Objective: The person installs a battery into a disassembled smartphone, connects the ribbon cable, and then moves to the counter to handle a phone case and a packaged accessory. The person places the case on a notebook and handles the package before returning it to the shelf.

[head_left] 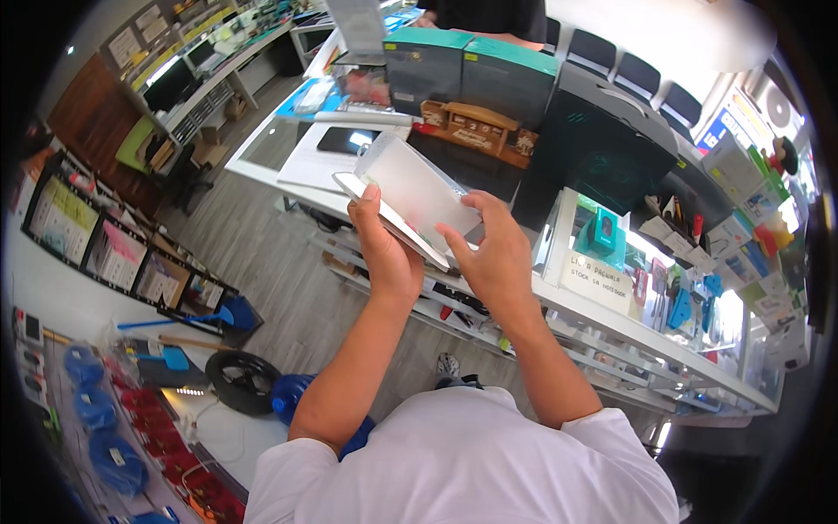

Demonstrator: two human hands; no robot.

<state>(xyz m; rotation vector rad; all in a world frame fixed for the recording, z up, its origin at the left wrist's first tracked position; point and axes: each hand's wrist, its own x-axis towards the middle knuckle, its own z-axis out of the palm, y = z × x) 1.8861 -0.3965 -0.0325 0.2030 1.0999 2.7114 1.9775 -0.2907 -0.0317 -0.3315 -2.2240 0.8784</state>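
Observation:
My left hand is closed around a flat white slab-like object, its thumb on top near the left edge. I cannot make out what kind of thing it is. Over it tilts a whitish, translucent cover or sheet, which leans up and away from me. At its right edge, my right hand grips the cover between thumb and fingers. Just beyond, on the counter, a dark smartphone lies on white paper.
Dark boxes with teal tops, a wooden block calendar and a large black box stand on the glass counter. A small teal box sits at right. Behind my left arm are a black wheel and a blue bottle.

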